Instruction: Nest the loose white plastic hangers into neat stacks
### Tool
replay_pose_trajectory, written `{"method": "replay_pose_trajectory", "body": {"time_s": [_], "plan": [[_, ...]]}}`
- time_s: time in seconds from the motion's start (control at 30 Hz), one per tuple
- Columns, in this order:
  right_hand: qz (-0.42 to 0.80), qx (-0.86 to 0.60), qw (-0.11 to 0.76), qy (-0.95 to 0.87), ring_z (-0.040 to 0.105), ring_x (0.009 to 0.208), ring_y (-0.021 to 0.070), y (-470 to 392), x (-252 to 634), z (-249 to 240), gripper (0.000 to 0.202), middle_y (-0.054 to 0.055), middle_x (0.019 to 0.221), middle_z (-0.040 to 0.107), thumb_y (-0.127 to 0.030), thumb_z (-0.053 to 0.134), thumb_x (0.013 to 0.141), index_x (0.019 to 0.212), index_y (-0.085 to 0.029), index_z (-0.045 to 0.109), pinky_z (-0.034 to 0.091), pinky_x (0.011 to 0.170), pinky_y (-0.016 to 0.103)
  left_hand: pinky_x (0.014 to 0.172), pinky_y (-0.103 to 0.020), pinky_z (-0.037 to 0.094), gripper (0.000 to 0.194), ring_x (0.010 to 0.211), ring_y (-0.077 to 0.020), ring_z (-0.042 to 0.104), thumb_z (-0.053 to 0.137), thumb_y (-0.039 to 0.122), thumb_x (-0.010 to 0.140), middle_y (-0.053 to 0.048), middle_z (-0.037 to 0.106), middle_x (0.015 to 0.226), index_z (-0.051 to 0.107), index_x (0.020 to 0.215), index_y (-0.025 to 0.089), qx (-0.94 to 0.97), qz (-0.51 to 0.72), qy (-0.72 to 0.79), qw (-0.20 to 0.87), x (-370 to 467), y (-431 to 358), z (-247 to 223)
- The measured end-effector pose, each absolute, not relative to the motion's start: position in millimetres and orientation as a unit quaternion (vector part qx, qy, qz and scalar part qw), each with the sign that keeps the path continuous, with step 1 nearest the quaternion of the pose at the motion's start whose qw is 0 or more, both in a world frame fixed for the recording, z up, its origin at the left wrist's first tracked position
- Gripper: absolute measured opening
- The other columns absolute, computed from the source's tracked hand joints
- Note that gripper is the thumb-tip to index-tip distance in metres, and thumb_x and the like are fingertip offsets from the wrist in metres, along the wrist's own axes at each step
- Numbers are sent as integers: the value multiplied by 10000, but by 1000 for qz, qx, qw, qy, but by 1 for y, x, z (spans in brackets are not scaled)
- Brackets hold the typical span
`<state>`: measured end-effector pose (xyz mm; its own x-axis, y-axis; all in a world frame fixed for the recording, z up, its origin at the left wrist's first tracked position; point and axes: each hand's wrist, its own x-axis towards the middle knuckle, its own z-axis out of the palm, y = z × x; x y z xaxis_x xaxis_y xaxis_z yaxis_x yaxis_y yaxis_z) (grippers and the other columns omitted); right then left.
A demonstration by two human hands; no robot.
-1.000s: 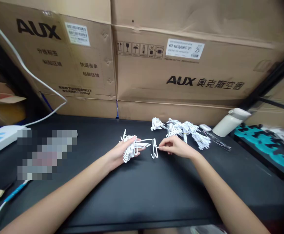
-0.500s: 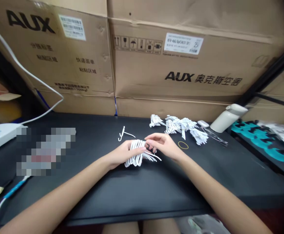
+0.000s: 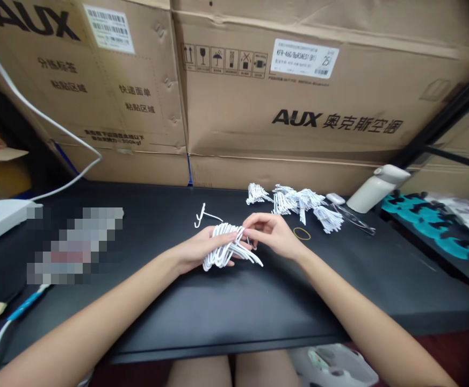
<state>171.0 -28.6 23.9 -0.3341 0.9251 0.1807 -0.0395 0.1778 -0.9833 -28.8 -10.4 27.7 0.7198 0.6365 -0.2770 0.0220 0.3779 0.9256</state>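
My left hand is closed around a bundle of white wire hooks, thumb on top. The straight wire ends fan out to the right, and the curved ends hang toward me. At the bundle's upper right, my right hand pinches a white wire hook with thumb and forefinger; part of it is hidden by the fingers. A single white hook lies on the black table just beyond my left hand. To the right of my right hand lies a yellow rubber band.
Several bundles of white hooks lie at the back right, near glasses and a pale bottle. Large cardboard boxes stand behind the table. At left are a power strip and a white cable.
The held bundle has tilted a little in my left hand, and my right fingertips have come against its upper right edge. The camera view has shifted slightly.
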Motion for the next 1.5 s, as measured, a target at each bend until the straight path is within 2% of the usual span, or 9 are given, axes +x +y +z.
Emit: {"method": "replay_pose_trajectory", "body": {"time_s": [0.2,0.53,0.9,1.17,1.33,1.5], "plan": [[496,-362,459,-643,569,572,102,-30,174,24,228,10,698,625,-319,754,704,828,-153,659,483,522,229,651,-268,575,392,924,-246,684,704,407,764,-141,719,1006,683,1040,130,525,198,305,770,-28,-10,26],[446,-372,408,-704,564,658,111,-37,173,30,159,27,770,611,-294,668,790,839,-150,620,477,613,247,662,-289,579,407,878,-241,693,736,402,729,-154,723,980,684,1007,111,515,191,316,774,-27,-12,24],[497,-371,378,-687,636,629,142,-33,190,38,179,36,703,663,-294,704,746,821,-138,657,526,617,274,643,-246,556,361,853,-218,701,714,402,752,-142,724,989,675,976,122,487,209,347,773,-28,-9,29],[532,-365,435,-628,699,706,186,-28,185,27,211,63,761,719,-311,757,694,803,-147,682,570,676,312,693,-268,545,324,809,-187,681,701,395,767,-114,719,920,692,943,124,464,216,351,784,-27,-9,29],[526,-375,477,-596,704,689,188,-27,178,20,230,52,730,711,-327,783,663,776,-152,685,580,695,330,601,-242,519,304,644,-126,608,726,365,744,-54,672,766,709,920,118,456,232,338,790,-26,-10,29],[518,-381,504,-576,696,676,193,-30,169,16,254,54,721,709,-350,790,647,775,-151,697,585,691,352,567,-225,491,307,605,-114,589,725,365,742,-58,665,771,710,913,110,457,232,346,786,-26,-12,32]]}}
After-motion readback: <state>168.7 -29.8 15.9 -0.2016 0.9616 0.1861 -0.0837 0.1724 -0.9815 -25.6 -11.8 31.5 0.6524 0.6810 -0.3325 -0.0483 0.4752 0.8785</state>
